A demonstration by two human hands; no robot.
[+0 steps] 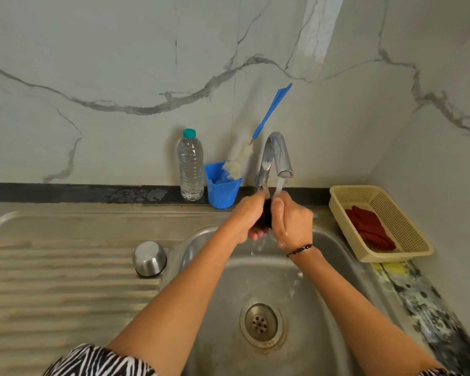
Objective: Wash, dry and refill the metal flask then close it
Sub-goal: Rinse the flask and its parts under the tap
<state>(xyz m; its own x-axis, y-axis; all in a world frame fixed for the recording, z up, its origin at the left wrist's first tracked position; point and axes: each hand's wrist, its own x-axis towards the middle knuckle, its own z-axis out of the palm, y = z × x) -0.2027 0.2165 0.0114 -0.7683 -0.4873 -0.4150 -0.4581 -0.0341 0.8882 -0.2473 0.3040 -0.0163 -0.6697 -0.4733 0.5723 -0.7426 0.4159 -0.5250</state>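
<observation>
A steel sink [323,280] fills the near right, its ribbed drainboard [65,280] running left. On the drainboard's right edge, just beside the basin, a metal cap [149,258] stands mouth down. At the far edge of the counter [65,193], against the marble wall, stand a water bottle [190,165] with a teal top and, just right of it, a blue cup [222,188] holding a bottle brush [240,158] with a long blue handle that leans right. The tap [276,156] rises just right of the cup and runs; its stream falls onto the hands. To the right, a cream basket [407,248] holds a red cloth [369,229].

Both forearms reach far over the basin and meet under the spout. The left hand [248,215] and right hand [293,221] are curled round a dark thing [266,213] pressed between them; only a narrow strip of it shows, and I cannot tell whether it is the flask. Water drips from the hands toward the drain [261,322]. A beaded band [300,250] circles the right wrist.
</observation>
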